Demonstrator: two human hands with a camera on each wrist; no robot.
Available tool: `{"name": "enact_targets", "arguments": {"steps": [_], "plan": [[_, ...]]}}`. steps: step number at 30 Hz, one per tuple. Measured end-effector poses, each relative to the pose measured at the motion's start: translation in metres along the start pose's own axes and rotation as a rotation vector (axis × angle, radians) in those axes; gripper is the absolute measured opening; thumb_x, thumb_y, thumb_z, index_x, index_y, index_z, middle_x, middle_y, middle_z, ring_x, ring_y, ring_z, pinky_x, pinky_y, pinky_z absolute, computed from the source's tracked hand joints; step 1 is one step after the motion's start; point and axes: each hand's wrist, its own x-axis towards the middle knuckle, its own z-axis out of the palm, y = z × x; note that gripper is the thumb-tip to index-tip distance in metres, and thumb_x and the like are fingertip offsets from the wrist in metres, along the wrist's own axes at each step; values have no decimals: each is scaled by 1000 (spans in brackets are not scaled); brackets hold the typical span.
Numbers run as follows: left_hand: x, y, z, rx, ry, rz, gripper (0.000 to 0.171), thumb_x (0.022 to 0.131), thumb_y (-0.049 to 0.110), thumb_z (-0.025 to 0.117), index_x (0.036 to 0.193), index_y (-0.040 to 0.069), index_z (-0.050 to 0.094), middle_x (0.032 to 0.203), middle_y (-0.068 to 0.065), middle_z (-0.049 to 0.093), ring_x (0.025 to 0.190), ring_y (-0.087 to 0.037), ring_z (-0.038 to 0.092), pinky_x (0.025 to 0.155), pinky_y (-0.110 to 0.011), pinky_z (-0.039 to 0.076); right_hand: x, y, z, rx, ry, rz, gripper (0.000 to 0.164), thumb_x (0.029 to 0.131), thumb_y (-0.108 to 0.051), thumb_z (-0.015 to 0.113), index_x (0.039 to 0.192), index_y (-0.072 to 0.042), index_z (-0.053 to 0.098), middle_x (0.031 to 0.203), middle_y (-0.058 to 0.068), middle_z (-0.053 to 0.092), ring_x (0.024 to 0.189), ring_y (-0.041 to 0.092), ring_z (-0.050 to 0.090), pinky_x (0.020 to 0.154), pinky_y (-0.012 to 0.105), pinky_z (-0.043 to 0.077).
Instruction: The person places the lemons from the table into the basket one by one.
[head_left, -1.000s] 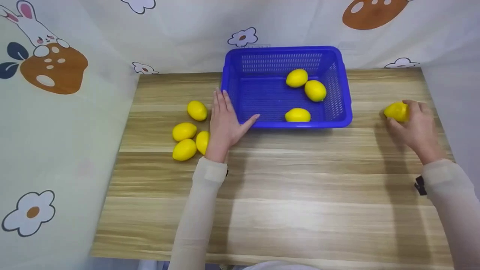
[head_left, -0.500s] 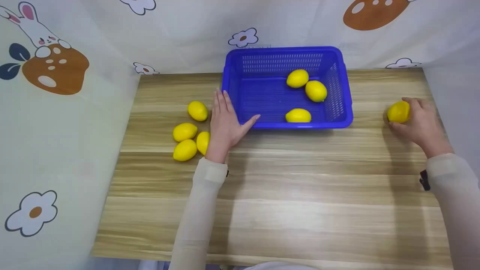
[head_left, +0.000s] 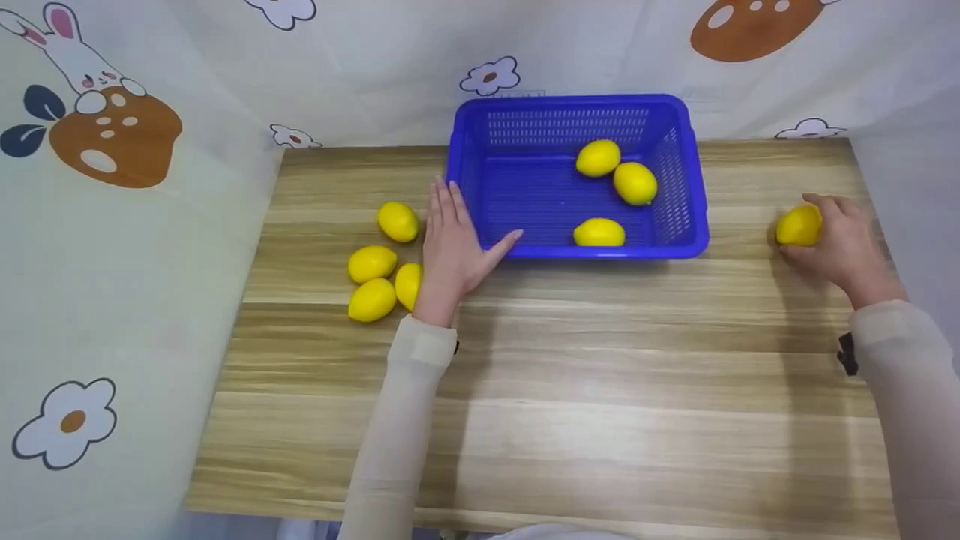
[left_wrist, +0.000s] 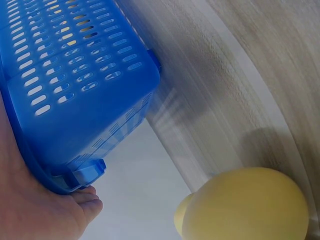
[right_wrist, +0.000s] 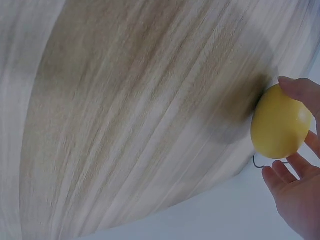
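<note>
My left hand (head_left: 454,247) rests at the near left corner of a blue plastic basket (head_left: 592,250), fingers straight along its left side and thumb over the near rim. The left wrist view shows the basket's slotted wall (left_wrist: 85,75) beside that hand. Three yellow lemons lie inside: one at the back (head_left: 598,158), another at the right (head_left: 635,184) and a third near the front (head_left: 599,232). Far to the right, my right hand (head_left: 847,244) holds another lemon (head_left: 799,226) between thumb and fingers. Whether this lemon (right_wrist: 280,122) touches the table cannot be told.
Several loose lemons (head_left: 372,264) lie on the wooden table (head_left: 600,390) left of my left wrist, one partly hidden by it. A patterned cloth (head_left: 375,75) hangs behind the table and along its left side. The right table edge runs close to my right hand.
My right hand has shifted slightly to the right with the lemon, which has turned a little in its grip. The left hand and the basket stay in place.
</note>
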Motion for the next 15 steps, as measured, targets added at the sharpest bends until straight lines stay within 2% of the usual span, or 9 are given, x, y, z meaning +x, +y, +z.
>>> {"name": "enact_targets", "arguments": {"steps": [8,15], "plan": [[0,2,0,13,14,9,124,94,83,46,165,-8,1,174,-29,-7,164,-38,-5,133,-46,11,4,8,8,63,23,21,90,94,-15,77,163,6,24,160,46,19,139,68,27,116,80,23],[0,1,1,4,3,4,125,94,84,45,165,-8,-1,174,-29,-7,164,-37,-7,133,-45,9,7,12,14,85,78,-4,88,92,-14,80,159,10,29,154,48,28,135,66,31,115,77,27]]}}
